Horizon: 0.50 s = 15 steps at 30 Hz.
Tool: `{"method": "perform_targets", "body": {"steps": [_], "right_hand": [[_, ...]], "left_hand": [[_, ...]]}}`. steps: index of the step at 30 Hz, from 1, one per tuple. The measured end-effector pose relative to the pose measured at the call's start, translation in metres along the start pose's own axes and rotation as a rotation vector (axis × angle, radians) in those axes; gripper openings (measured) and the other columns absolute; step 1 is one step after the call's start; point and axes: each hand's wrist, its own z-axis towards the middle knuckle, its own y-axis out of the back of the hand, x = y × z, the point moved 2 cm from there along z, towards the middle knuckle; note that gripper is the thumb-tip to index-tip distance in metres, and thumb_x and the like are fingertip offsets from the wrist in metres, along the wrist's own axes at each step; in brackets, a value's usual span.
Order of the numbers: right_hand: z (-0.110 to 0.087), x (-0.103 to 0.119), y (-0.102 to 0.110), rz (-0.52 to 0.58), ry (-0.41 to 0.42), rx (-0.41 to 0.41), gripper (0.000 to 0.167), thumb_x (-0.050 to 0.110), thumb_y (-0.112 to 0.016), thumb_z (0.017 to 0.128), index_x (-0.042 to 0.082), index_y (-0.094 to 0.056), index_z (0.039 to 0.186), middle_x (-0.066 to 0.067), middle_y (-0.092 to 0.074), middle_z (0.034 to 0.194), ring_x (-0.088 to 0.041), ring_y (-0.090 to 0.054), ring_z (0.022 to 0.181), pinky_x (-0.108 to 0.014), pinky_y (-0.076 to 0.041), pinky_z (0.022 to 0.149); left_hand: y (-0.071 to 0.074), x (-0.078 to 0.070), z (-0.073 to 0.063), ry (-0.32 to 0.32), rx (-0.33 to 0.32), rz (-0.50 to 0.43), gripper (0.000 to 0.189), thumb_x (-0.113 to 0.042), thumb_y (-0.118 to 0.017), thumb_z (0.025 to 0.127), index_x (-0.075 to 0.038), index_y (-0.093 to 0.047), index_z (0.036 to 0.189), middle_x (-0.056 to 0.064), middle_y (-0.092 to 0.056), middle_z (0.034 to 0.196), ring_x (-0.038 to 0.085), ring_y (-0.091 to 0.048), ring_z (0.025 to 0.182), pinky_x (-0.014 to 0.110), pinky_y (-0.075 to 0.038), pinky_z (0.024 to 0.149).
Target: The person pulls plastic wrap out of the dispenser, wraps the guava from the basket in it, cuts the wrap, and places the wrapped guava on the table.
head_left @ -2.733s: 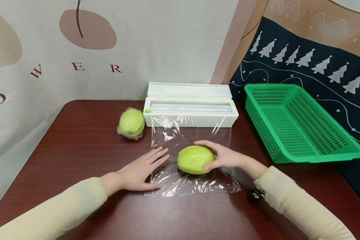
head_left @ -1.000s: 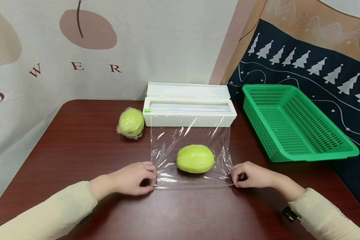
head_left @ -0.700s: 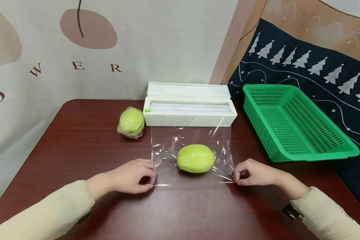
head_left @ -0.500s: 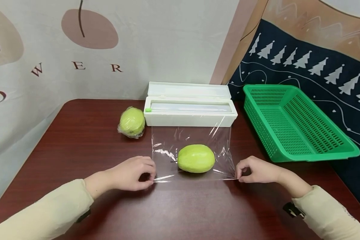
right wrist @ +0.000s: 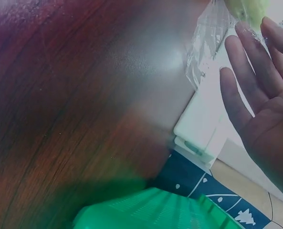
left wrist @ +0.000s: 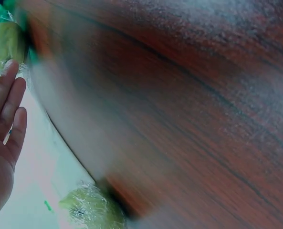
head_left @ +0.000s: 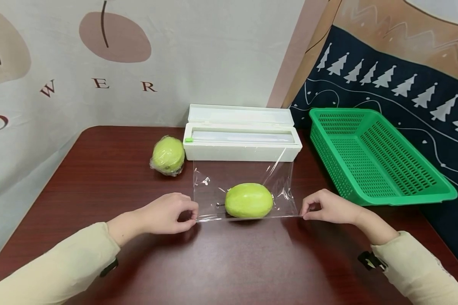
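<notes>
In the head view, a sheet of clear cling film (head_left: 234, 171) runs from a white cling film dispenser (head_left: 242, 152) toward the person. On it lies an oval yellow-green fruit (head_left: 249, 200), its thin stem pointing left. The left hand (head_left: 164, 214) pinches the film's near left corner between thumb and fingers. At the near right corner, the right hand (head_left: 326, 207) does likewise. Between them the front edge is stretched, slightly raised and level with the fruit's near side. The right wrist view shows the film (right wrist: 201, 52) beside the right hand (right wrist: 270, 95).
A second yellow-green fruit (head_left: 168, 154), wrapped in film, sits left of the dispenser. To the right stands a green plastic basket (head_left: 351, 169) with slotted walls. The dark red-brown table (head_left: 236, 267) ends against a printed cloth (head_left: 198, 55) behind.
The right hand has let go of the fruit, and both hands have taken the film's front corners. They have since drawn that edge upward and away from the person, toward the fruit.
</notes>
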Motion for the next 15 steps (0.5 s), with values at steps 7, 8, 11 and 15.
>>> {"method": "perform_targets", "body": {"steps": [7,8,11,15], "right_hand": [[0.0024,-0.0026,0.0029,-0.015,-0.050,-0.018,0.010,0.004,-0.069,0.080,0.013,-0.069,0.076,0.011,-0.065,0.073,0.005,-0.055,0.070,-0.020,-0.051,0.066],[0.0027,-0.0028,0.0031,-0.016,-0.052,-0.022,0.010,0.004,-0.069,0.080,0.013,-0.068,0.075,0.011,-0.065,0.073,0.005,-0.055,0.070,-0.020,-0.051,0.066],[0.0037,-0.0031,0.0036,-0.013,-0.051,-0.029,0.010,0.003,-0.069,0.080,0.012,-0.068,0.075,0.008,-0.065,0.073,0.004,-0.055,0.071,-0.021,-0.052,0.067],[0.0049,-0.0040,0.0045,0.001,-0.059,-0.040,0.010,0.003,-0.068,0.081,0.011,-0.067,0.075,0.001,-0.066,0.072,0.004,-0.057,0.071,-0.021,-0.052,0.068]], "left_hand": [[-0.0007,0.0007,0.0020,0.003,0.002,0.018,0.016,-0.011,-0.062,0.081,-0.022,-0.068,0.091,-0.015,-0.062,0.077,-0.002,-0.052,0.069,0.021,-0.047,0.066],[-0.0007,0.0004,0.0024,0.000,0.002,0.018,0.017,-0.010,-0.062,0.081,-0.022,-0.069,0.091,-0.015,-0.061,0.076,-0.001,-0.051,0.068,0.022,-0.046,0.066],[-0.0012,-0.0003,0.0034,-0.008,-0.010,0.024,0.013,-0.012,-0.063,0.081,-0.024,-0.067,0.085,-0.017,-0.060,0.075,-0.001,-0.053,0.070,0.023,-0.047,0.068],[-0.0024,-0.0012,0.0036,-0.026,-0.042,0.055,0.010,-0.019,-0.067,0.079,-0.026,-0.061,0.075,-0.020,-0.055,0.071,0.001,-0.051,0.070,0.024,-0.045,0.069]]}}
